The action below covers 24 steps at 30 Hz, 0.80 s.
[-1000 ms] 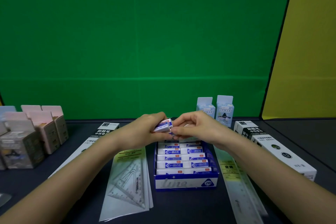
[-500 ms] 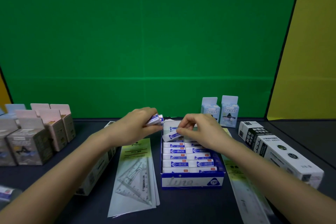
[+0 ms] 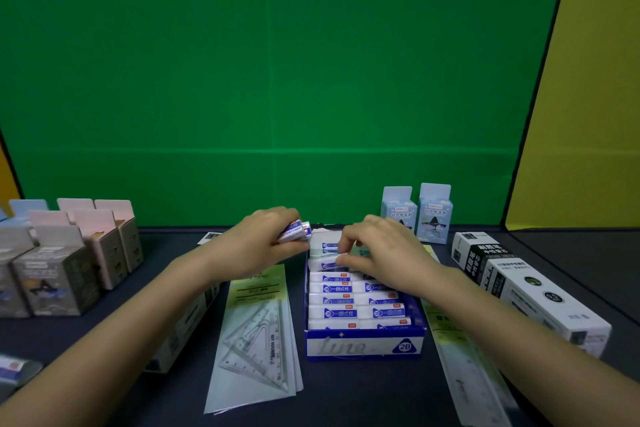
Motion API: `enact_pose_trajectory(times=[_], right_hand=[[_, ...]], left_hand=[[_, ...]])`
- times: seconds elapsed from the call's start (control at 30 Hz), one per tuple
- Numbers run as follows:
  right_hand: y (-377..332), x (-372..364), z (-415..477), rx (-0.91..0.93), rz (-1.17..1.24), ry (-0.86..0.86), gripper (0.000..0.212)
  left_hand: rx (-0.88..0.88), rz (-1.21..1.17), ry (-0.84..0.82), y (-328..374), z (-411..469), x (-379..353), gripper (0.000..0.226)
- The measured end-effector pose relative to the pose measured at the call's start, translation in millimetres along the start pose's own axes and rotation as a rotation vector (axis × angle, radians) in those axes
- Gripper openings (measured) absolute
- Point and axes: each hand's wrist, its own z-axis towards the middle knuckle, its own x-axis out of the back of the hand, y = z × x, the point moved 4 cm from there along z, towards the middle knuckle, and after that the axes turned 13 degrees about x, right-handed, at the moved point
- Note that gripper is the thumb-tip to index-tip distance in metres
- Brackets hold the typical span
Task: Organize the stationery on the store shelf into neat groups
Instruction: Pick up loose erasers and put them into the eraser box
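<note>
A person's left hand (image 3: 258, 244) grips spare white-and-blue wrapped erasers (image 3: 295, 230) beside the blue cardboard display box (image 3: 363, 345), while the right hand (image 3: 382, 253) pinches one eraser into its far row; near rows look filled, loose stock remains.

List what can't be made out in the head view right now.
- Back rows of the blue cardboard eraser box: hidden under the right hand.
- How many white erasers the left hand holds: fingers cover them.
- Long white box: forearm hides most.
- Clear packet bottom left: cut off, blurred.
</note>
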Motion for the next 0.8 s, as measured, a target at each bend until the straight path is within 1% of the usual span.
enact_pose_trajectory(times=[0.13,0.27,0.37,0.47,0.53,0.63,0.67,0.73,0.8], right_hand=[[-3,3,2,0.051,-0.056,-0.015,0.022],[-9,2,4,0.107,-0.103,-0.011,0.009],[-9,3,4,0.096,-0.079,-0.013,0.01],[-6,3,3,0.078,-0.054,-0.054,0.017],[-5,5,3,0.046,0.047,-0.044,0.019],[-5,14,3,-0.049,0.393,0.088,0.025],[-6,16,3,-0.078,0.504,0.108,0.029],[-9,17,1,-0.106,0.655,0.084,0.038],[-12,17,1,-0.098,0.716,0.068,0.042]], left_hand=[[0.004,0.007,-0.008,1,2,-3,0.026],[0.003,0.013,-0.004,2,2,-3,0.03],[0.008,0.012,-0.007,1,2,-4,0.032],[0.014,0.021,-0.015,0,2,-6,0.032],[0.021,-0.002,-0.033,0,2,-7,0.028],[0.017,-0.073,-0.064,2,2,-8,0.024],[0.009,-0.097,-0.072,4,2,-8,0.02],[-0.001,-0.131,-0.086,9,3,-10,0.02],[-0.007,-0.14,-0.102,14,4,-12,0.023]])
